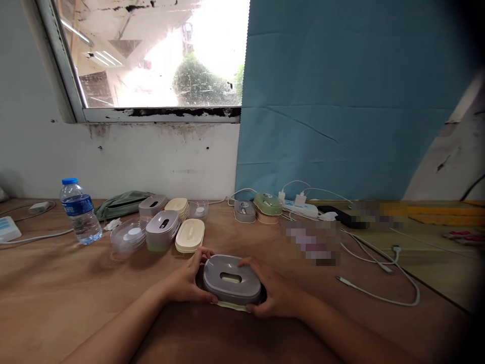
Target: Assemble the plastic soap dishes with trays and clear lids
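Observation:
Near the front of the table I hold a grey oval plastic box [237, 285] with a slot in its top. My left hand [187, 280] grips its left end, thumb at the lower front edge and fingers behind. Round the right end curls my right hand [275, 288], with fingers on the top edge and the thumb low at the front. A thin cream edge [232, 306] shows beneath the grey wall. Just beyond my left hand lies a small stack of cream oval pieces [190, 235]. What is inside the box is hidden.
At the back left are lilac-grey slotted covers [162, 227], clear tubs [129, 236], a green pouch [123, 203] and a water bottle [80, 212]. Lidded boxes [268, 205] and a power strip [303, 207] stand at the back. A white cable [379, 298] loops on the right.

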Tool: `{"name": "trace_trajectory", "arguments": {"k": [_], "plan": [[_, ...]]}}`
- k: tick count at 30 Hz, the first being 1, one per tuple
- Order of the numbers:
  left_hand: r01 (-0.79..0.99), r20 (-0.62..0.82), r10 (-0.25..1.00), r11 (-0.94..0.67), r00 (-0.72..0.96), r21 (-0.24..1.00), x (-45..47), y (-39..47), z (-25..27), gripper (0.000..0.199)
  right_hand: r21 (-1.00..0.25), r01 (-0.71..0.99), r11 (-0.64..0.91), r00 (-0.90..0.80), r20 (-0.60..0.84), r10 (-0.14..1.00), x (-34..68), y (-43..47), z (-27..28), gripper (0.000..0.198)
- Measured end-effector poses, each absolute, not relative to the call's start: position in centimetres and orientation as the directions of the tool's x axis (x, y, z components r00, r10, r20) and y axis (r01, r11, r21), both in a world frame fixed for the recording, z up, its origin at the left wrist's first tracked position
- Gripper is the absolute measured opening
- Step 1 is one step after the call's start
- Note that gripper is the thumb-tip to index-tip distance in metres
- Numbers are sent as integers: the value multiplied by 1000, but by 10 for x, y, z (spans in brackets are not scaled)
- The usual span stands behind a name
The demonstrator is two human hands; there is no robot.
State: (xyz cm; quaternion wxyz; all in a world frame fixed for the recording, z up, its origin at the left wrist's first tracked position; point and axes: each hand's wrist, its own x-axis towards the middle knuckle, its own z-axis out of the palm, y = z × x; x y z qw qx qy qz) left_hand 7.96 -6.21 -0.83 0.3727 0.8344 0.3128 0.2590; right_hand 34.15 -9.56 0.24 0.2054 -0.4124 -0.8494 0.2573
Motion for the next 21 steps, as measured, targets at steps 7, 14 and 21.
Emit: {"name": "trace_trajectory", "arguments": {"k": [7, 14, 21], "plan": [[360, 191, 712, -544, 675, 758, 79, -62, -9, 81, -591, 623, 513, -559, 123, 820, 339, -95, 2, 71], [413, 192, 676, -623, 711, 664, 80, -67, -4, 71, -582, 623, 522, -560, 135, 818, 339, -94, 2, 77], [404, 307, 528, -829, 792, 386, 89, -72, 2, 74, -559, 596, 576, -581, 195, 790, 339, -94, 0, 72]]}}
